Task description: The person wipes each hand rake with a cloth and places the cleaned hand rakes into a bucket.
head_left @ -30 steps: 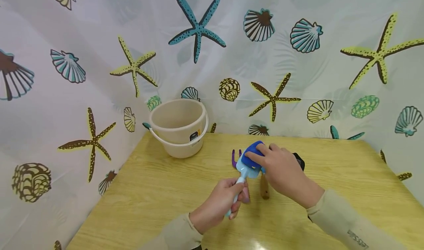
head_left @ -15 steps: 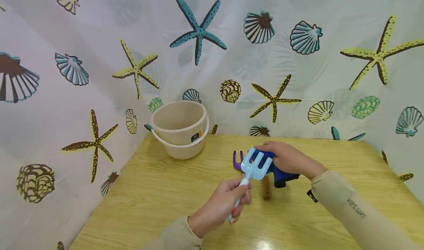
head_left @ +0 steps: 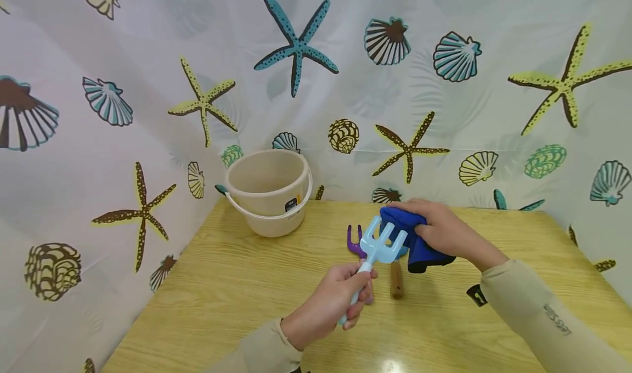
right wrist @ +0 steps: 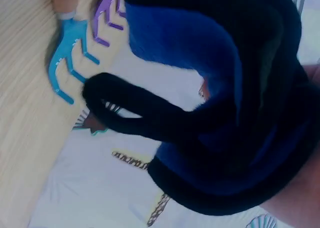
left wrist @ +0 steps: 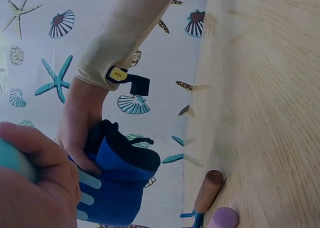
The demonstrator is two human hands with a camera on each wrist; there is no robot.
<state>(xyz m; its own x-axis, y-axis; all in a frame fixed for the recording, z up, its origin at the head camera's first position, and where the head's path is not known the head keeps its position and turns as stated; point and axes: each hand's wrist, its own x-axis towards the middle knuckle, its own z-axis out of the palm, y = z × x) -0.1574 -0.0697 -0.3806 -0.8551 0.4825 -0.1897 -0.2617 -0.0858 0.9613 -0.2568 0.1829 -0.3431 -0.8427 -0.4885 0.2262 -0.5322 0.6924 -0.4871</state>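
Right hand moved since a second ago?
Yes: in the head view, the right hand has shifted rightward, farther from the bucket.

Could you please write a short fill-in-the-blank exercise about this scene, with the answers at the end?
1. The left hand grips a light-blue fork that has ____ prongs.
2. The right hand holds a blue cloth whose trim is ____ in colour.
3. Beside the wooden-handled fork lies another fork with a ____ head.
4. In the head view, the cream bucket stands to the ____ of both hands.

Missing words: three; black; purple; left.
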